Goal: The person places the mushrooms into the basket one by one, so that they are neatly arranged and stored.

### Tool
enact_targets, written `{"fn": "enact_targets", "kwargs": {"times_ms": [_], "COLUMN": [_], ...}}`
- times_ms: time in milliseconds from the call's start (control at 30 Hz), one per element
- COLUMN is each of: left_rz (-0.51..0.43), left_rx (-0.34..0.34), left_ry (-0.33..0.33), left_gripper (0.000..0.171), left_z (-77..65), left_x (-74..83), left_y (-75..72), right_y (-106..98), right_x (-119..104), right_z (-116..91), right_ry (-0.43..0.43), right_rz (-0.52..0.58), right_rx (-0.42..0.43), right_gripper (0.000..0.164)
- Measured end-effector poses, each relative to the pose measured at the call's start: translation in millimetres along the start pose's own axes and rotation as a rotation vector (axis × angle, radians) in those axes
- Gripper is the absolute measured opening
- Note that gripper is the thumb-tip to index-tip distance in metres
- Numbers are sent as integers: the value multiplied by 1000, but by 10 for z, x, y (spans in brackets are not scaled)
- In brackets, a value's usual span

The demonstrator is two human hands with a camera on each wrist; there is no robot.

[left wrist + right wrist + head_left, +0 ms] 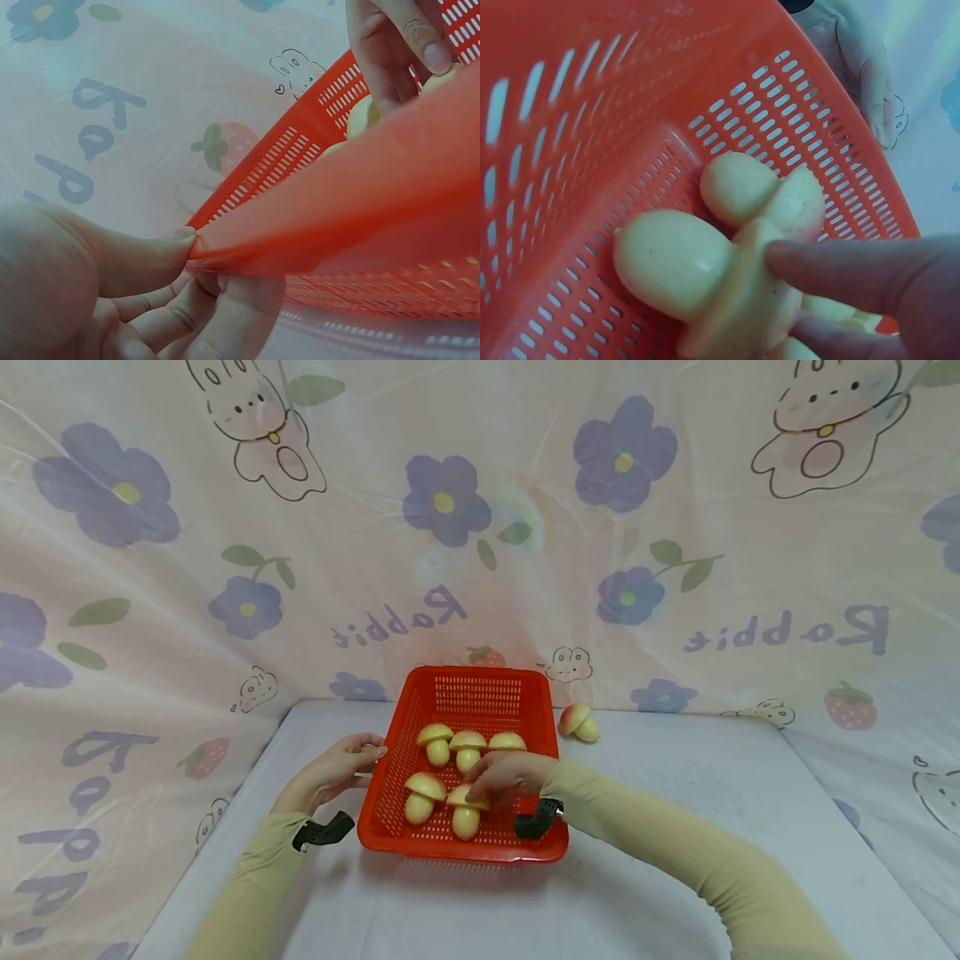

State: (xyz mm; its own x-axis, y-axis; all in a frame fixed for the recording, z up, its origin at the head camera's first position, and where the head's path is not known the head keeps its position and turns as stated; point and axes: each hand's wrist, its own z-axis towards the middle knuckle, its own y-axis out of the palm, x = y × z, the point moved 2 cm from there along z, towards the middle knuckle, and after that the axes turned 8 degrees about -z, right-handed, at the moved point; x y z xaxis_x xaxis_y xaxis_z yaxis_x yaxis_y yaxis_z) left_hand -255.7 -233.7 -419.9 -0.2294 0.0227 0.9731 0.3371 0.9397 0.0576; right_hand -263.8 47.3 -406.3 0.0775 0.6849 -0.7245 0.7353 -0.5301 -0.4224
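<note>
A red plastic basket (457, 853) with slotted walls stands on the table, several toy mushrooms with pale stems and yellow-pink caps inside it. My left hand (337, 770) pinches the basket's left rim between thumb and fingers, as the left wrist view shows closely. Inside the basket, my right hand (517, 774) grips the cap of a front mushroom (679, 262), thumb on one side and fingers on the other. Just to its left lies another mushroom (422, 797). Behind these, a row of mushrooms (437, 745) is partly covered by the right hand.
Outside the basket, one more mushroom (579, 723) lies on its side beyond the back right corner. The white table (675, 802) ends at a patterned curtain (517, 577) with rabbits and flowers, which hangs close behind the basket and along the sides.
</note>
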Motion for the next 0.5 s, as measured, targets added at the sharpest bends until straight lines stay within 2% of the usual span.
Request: {"fn": "enact_targets", "kwargs": {"times_ms": [167,500], "left_rz": [-2,2], "left_rx": [-11,-14], "left_ry": [0,-1], "left_gripper": [28,26], "left_z": [-16,-14], "left_x": [15,21], "left_y": [5,-5], "right_y": [4,-32], "right_x": [-12,14], "right_z": [16,20], "right_ry": [-15,-20], "right_rz": [11,19], "right_rx": [-40,-34], "right_gripper": [34,35]}}
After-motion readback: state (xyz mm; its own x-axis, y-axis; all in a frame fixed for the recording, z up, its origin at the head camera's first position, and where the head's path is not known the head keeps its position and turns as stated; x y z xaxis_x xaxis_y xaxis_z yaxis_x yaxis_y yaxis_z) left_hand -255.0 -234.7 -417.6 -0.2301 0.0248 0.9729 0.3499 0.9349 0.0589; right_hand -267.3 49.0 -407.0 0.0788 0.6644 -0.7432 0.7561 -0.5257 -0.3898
